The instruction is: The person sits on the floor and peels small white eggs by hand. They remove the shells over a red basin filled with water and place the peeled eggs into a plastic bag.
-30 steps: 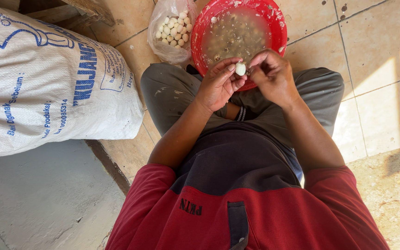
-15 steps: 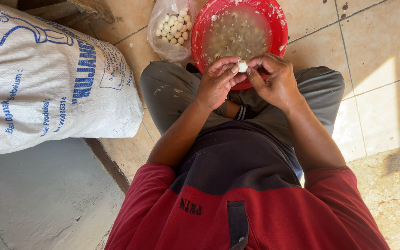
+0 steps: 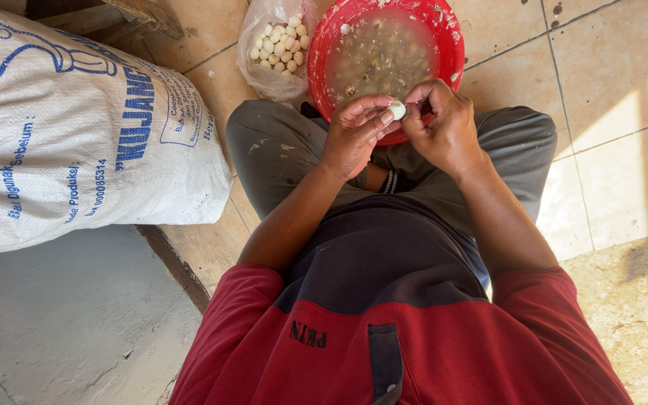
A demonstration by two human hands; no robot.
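i see the left hand (image 3: 354,135) and right hand (image 3: 444,127) pinching one small white peeled egg (image 3: 397,110), fingers clamped on it, over the red plastic basin (image 3: 455,45) of murky water. many eggs left there; the clear plastic bag (image 3: 260,67) holds peeled ones.

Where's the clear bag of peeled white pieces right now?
The bag lies on the tiled floor at the top of the head view, just left of the red basin, beyond the left knee.

one red basin (image 3: 455,52), one clear bag (image 3: 264,71) of eggs, one white sack (image 3: 76,150), two hands.
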